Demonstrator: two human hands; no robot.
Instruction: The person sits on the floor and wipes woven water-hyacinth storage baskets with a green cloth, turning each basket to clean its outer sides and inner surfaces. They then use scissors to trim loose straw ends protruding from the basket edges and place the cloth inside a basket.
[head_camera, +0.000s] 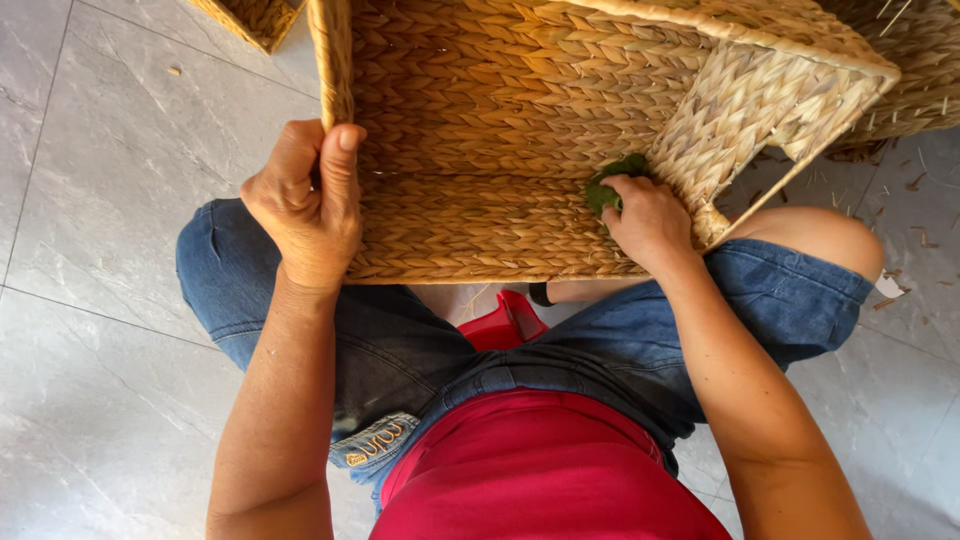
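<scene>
A large woven straw basket (480, 120) rests tipped on my lap, its open side facing me. My left hand (305, 200) grips the basket's left rim, thumb up over the edge. My right hand (650, 220) reaches inside at the lower right corner and presses a small green pad (605, 185) against the woven inner wall. Most of the pad is hidden under my fingers.
I sit low over a grey tiled floor (90, 200). A red plastic seat (505, 322) shows between my knees. Another woven basket (255, 18) sits at the top left, and more weave (920, 80) at the top right. Straw scraps (915, 185) litter the floor at right.
</scene>
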